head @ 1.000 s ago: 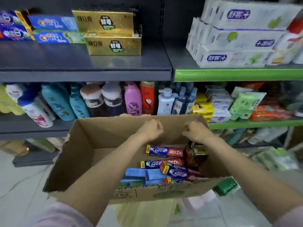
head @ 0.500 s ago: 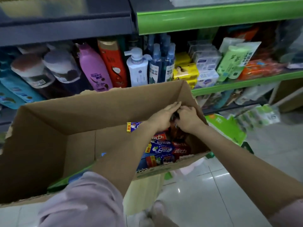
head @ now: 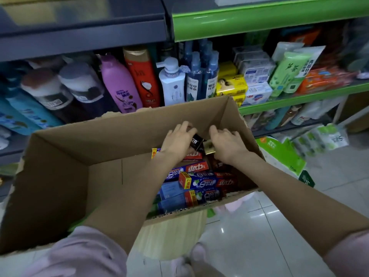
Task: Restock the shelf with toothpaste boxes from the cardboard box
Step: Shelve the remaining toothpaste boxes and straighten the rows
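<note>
An open cardboard box point(head: 60, 176) fills the middle of the view. Several blue-and-red toothpaste boxes point(head: 199, 182) lie in its right half. Both my hands are inside, at the far right corner. My left hand point(head: 176, 141) grips the end of a black-and-gold toothpaste box point(head: 196, 142). Right beside it, my right hand point(head: 227, 145) curls over a gold toothpaste box point(head: 209, 147); the rest of that box is hidden under the hand. The left half of the cardboard box shows bare bottom.
Behind the box a grey shelf edge point(head: 79, 37) and a green shelf edge point(head: 259, 19) run across the top. Shampoo bottles point(head: 119, 84) and soap packs point(head: 231, 84) stand on the shelf below. Green paper packs point(head: 279, 156) lie on the tiled floor at the right.
The view has dropped from the upper toothpaste shelf down to the box. Both hands went from the far rim into the right corner and closed on the black-and-gold boxes.
</note>
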{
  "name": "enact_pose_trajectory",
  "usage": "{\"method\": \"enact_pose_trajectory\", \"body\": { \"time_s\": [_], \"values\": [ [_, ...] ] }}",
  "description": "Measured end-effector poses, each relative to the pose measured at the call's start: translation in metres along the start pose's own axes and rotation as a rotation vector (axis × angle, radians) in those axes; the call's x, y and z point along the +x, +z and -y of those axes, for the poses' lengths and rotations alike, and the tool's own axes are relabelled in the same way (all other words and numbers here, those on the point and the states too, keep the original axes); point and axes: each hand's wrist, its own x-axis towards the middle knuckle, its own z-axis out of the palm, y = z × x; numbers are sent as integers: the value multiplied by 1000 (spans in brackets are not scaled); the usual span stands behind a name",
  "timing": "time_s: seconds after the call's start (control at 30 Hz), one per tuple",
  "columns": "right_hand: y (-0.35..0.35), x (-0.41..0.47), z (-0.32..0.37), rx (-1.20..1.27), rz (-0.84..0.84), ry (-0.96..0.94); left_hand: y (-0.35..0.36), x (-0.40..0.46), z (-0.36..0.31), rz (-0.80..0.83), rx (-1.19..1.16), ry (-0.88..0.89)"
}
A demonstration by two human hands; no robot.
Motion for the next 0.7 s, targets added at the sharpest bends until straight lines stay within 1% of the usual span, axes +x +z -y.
{"method": "enact_pose_trajectory", "body": {
  "time_s": [0.03,0.13,0.17,0.23,0.3,0.37,0.4,0.5,0.57,0.63,0.7],
  "values": [
    [-6,0,-2,117,-24,26,-5,-5,5,-39,-111,-36],
    [-27,-4,-12,562,-133,34,-30,-27,15,-214,-616,-204],
    [-34,-6,-11,700,-169,18,-41,-35,16,-278,-720,-240],
    [-49,-10,-6,934,-239,-11,-60,-48,19,-410,-790,-268],
    [-67,-14,7,1053,-321,-26,-81,-61,21,-532,-813,-284],
    [-88,-19,23,1129,-387,-49,-104,-71,22,-616,-826,-318],
    [-101,-23,32,1141,-423,-93,-117,-77,22,-653,-825,-333],
    [-143,-37,60,1116,-495,-284,-161,-99,23,-753,-839,-322],
    [-169,-43,78,1102,-497,-396,-190,-111,25,-817,-872,-328],
    [-191,-46,96,1052,-489,-469,-215,-121,31,-887,-876,-365],
    [-215,-46,112,943,-516,-514,-238,-131,38,-962,-893,-410]
  ]
}}
